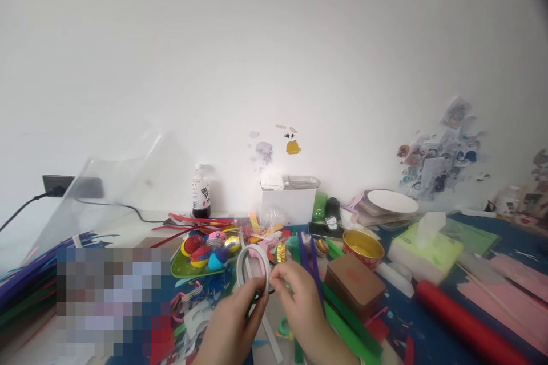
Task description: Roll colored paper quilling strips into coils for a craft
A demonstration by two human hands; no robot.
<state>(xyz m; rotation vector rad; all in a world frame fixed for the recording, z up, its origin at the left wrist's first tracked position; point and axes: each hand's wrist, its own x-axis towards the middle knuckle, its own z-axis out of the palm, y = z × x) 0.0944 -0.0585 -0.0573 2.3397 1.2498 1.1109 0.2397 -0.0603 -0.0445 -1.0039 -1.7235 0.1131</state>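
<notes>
In the head view, grips a white tape roll (266, 262) upright between thumb and fingers of the left hand (235, 316), low in the middle above a cluttered table (511, 235). Holds thumb and forefinger of the right hand (299, 296) together at the roll's right edge; cannot tell whether pinching any tape. Crowded in to the left of the roll: a green tray (180, 267) of bright pieces (201, 256). Just right of the right hand: green strips (351, 331) and a brown box (355, 282), with a round tin (363, 248) beyond. Farther right: a tissue pack (426, 251) and a red roll (466, 319). By the wall: a bottle (201, 191), dark characters on its label, too blurred to read surely.
</notes>
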